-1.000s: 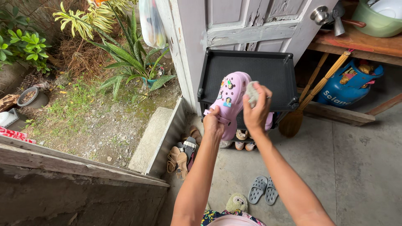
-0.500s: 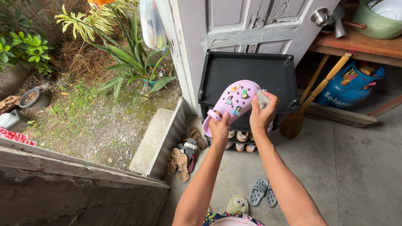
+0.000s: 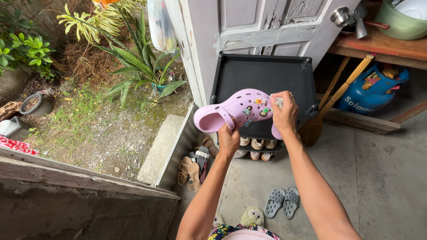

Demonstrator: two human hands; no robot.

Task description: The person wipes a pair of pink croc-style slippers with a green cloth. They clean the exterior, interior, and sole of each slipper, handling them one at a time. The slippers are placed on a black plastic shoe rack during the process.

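Head view: the clog [image 3: 235, 109] has turned from near upright a second ago to lying sideways, charms up, above the black rack [image 3: 284, 75]. The left hand [image 3: 228, 138] grips the heel strap with closed fingers. The right hand [image 3: 283, 114] pinches a small pale cloth [image 3: 278, 102] against the upper; wiping has moved toward the toe. A blue bag [image 3: 371, 89] with white lettering sits right, under the shelf. A clear plastic bag [image 3: 161, 26] hangs at the door.

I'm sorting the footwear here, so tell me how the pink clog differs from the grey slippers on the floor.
The pink clog is held up by the left hand and right hand; the grey slippers lie on the concrete floor. The clog is single and carries small charms; the slippers are a plain pair. Both have perforated uppers.
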